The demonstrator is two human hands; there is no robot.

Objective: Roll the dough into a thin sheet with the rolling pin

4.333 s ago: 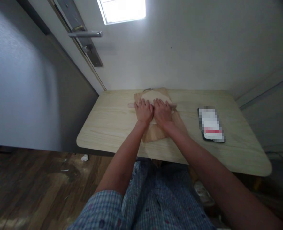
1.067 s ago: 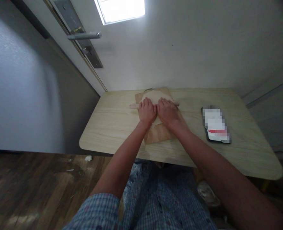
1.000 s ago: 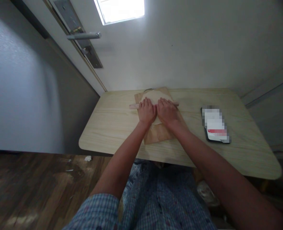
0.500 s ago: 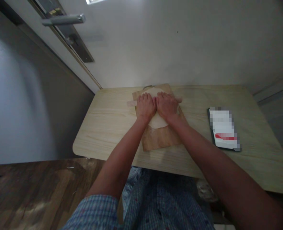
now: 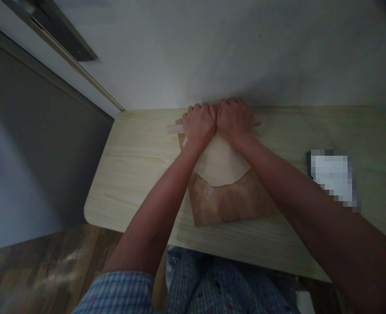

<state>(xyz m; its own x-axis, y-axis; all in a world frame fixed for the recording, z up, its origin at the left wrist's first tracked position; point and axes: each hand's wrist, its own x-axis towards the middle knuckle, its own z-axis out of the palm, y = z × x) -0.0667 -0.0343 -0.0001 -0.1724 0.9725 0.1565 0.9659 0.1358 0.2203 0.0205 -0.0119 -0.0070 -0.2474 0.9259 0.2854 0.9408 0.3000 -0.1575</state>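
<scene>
Side by side, my left hand (image 5: pixel 199 123) and my right hand (image 5: pixel 235 117) are closed over a wooden rolling pin (image 5: pixel 175 129). Only the pin's two ends show, one past each hand. Beneath them lies a flat, pale sheet of dough (image 5: pixel 224 163) with a rounded near edge. The dough rests on a brown wooden board (image 5: pixel 225 205), whose near part is bare with a little white flour on it. My hands and the pin are at the far part of the dough and hide that part of it.
The board lies on a light wooden table (image 5: pixel 137 161). A phone (image 5: pixel 332 174) lies to the right, partly behind my right forearm. A pale wall or door (image 5: pixel 186 52) stands right behind the table, with a metal lock plate (image 5: pixel 65 32) at upper left.
Both hands have pushed the rolling pin away from me toward the far end of the board, uncovering more of the near dough. The camera view has tilted down and come closer.
</scene>
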